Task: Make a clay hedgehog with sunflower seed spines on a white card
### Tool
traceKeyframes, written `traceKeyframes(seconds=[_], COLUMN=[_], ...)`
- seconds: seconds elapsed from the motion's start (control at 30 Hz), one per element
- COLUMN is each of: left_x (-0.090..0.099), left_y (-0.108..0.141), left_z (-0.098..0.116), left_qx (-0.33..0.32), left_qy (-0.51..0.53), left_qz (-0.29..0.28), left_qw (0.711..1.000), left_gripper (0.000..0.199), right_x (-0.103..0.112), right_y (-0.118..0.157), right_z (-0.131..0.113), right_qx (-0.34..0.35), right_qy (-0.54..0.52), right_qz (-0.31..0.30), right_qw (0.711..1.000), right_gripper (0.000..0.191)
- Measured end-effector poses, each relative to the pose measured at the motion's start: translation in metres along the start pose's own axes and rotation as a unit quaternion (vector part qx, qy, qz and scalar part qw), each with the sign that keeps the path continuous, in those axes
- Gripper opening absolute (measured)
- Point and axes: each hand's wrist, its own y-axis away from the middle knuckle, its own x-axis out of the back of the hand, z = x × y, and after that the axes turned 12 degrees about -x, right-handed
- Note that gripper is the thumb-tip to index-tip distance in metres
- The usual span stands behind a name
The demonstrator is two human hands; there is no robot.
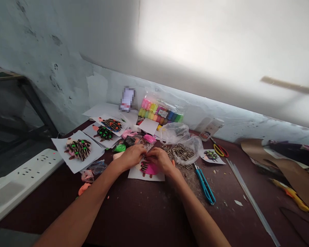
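In front of me lies a white card (132, 174) bearing a hedgehog shape of pink clay (152, 168), with dark striped sunflower seeds (144, 166) stuck in its left part. My left hand (134, 154) is over the card's upper left, fingers bent and closed together. From the right, my right hand (160, 158) reaches over the pink clay, its fingertips pinched close to the left ones. Whatever is between the fingertips is hidden. Just right of my right hand, a clear plastic bag (195, 145) holds a heap of sunflower seeds (182, 152), with more spilled around it.
Seed-covered hedgehog cards (78, 149) lie left, a smaller card (211, 156) right. A teal utility knife (205, 185), scissors (220, 150) and clear glue sticks (249, 199) are at right. Coloured clay packs (161, 112) lean at the back; a power strip (28, 171) lies left.
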Motion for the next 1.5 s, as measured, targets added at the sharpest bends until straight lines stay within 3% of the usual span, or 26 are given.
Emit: traceKeyframes(seconds=[0.43,0.8,1.07,1.23,1.5], left_x=[-0.001,0.002,0.008,0.009,0.009], left_y=[0.000,0.000,0.005,0.004,0.004], left_z=[0.001,0.003,0.004,0.003,0.003], left_qx=[0.007,0.015,0.024,0.019,0.010], left_qy=[0.010,0.030,0.066,0.067,0.090], left_qz=[0.007,0.004,0.022,0.000,-0.007], left_qw=[1.000,0.999,0.997,0.998,0.996], left_gripper=[0.020,0.019,0.029,0.020,0.022], right_x=[0.008,0.012,0.005,0.002,0.000], right_y=[0.006,0.018,0.017,0.016,0.014], right_z=[-0.001,0.001,-0.002,-0.004,-0.003], right_qx=[-0.011,-0.076,-0.056,-0.040,-0.026], right_qy=[0.040,-0.140,-0.070,-0.044,-0.027], right_qz=[0.016,-0.013,0.011,0.018,0.011], right_qw=[0.999,0.987,0.996,0.998,0.999], right_gripper=[0.011,0.014,0.017,0.015,0.014])
